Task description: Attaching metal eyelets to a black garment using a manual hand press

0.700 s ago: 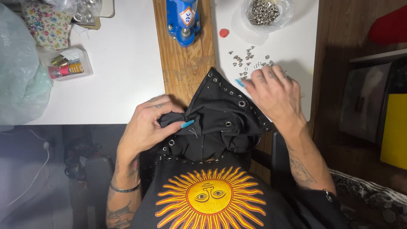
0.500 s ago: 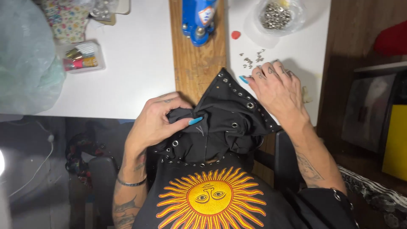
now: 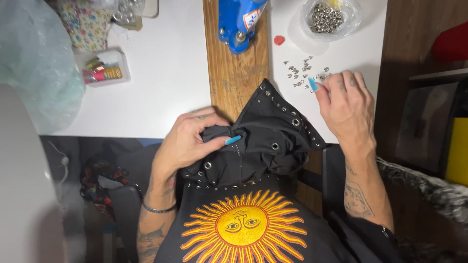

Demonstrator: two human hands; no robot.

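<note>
**Right hand lifts off the garment to the loose eyelets**

Since the earlier frame, the right hand [image 3: 347,100] has left the black studded garment [image 3: 273,141] and moved up to the scattered metal eyelets [image 3: 304,73] on the white table [image 3: 161,73], its fingers curled, tips pinched among them; whether one is held cannot be told. The left hand [image 3: 191,141] stays clenched on a bunched fold of the garment, which lies over the table edge and the wooden board [image 3: 236,73]. A blue press tool [image 3: 239,22] stands on the board, a clear bag of eyelets [image 3: 331,17] beside it.
</note>
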